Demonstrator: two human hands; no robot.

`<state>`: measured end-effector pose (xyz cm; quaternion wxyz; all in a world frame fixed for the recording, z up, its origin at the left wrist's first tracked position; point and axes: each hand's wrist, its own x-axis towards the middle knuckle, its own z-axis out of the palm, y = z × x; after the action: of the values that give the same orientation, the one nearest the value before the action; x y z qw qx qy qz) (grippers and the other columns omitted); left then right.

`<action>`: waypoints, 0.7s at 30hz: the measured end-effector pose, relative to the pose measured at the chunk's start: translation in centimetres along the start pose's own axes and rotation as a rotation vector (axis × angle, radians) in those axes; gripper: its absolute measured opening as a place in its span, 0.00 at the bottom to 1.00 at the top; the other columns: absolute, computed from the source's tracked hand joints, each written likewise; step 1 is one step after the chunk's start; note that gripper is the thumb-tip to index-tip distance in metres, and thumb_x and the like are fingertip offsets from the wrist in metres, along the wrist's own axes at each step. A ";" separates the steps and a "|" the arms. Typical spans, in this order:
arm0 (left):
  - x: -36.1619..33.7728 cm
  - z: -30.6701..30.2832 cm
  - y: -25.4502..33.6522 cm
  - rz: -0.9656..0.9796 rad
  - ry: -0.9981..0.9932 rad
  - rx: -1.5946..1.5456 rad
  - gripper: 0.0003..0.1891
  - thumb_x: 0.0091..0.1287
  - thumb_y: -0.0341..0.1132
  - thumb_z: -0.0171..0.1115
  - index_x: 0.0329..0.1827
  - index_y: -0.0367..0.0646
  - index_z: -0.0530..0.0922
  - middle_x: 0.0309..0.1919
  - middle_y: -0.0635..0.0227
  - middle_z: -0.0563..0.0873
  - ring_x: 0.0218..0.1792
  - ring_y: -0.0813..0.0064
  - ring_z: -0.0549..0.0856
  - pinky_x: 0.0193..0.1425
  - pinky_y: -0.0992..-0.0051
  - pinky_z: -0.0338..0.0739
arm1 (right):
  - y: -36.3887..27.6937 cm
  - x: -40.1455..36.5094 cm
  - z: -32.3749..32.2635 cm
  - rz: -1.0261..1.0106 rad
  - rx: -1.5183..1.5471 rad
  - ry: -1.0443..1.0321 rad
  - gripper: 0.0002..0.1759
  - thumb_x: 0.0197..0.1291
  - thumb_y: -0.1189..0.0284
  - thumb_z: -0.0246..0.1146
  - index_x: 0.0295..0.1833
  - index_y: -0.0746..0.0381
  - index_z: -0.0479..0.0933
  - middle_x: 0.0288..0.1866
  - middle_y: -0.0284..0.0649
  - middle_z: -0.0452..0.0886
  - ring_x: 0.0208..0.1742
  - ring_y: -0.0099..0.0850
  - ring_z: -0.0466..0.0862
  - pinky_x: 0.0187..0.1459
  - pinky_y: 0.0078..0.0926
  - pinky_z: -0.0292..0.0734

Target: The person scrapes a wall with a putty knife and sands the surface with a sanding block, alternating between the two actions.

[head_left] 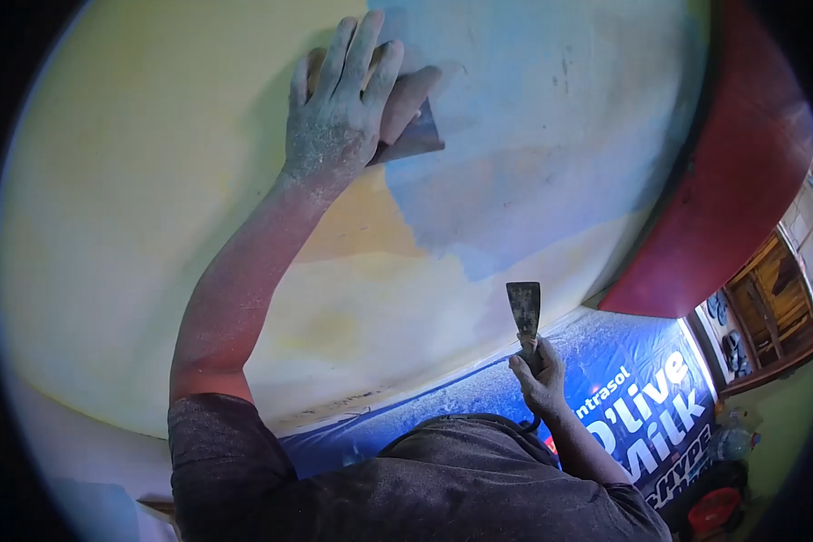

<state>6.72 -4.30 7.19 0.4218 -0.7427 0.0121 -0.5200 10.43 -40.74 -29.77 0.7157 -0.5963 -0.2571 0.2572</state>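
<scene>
My left hand (339, 117), coated in pale dust, presses against a big curved panel (271, 217) painted in cream, yellow and light blue patches. Under its palm and thumb is a dark, thin sheet that looks like sandpaper (415, 135); one corner sticks out to the right, and most of it is hidden. Lower down, my right hand (542, 375) is closed around the handle of a putty knife (524, 312). The dark, worn blade points up, apart from the panel.
A dark red curved surface (723, 181) borders the panel on the right. Beneath lies a blue printed banner (641, 388). At lower right are a clear plastic bottle (733, 441) and a red round object (714, 510). A wooden frame (772, 298) and footwear (734, 352) stand beyond.
</scene>
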 end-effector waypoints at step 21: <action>3.2 1.5 1.0 0.306 -0.301 -0.023 0.35 0.82 0.48 0.68 0.90 0.49 0.74 0.89 0.58 0.76 0.94 0.52 0.68 0.93 0.42 0.61 | 0.8 1.2 -3.4 -0.003 -0.092 -0.028 0.20 0.81 0.73 0.75 0.70 0.66 0.80 0.40 0.27 0.82 0.40 0.16 0.78 0.43 0.22 0.75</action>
<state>9.83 -5.46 8.87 0.4846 -0.8060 0.0676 -0.3331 13.56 -42.22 -31.04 0.6842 -0.6245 -0.2796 0.2523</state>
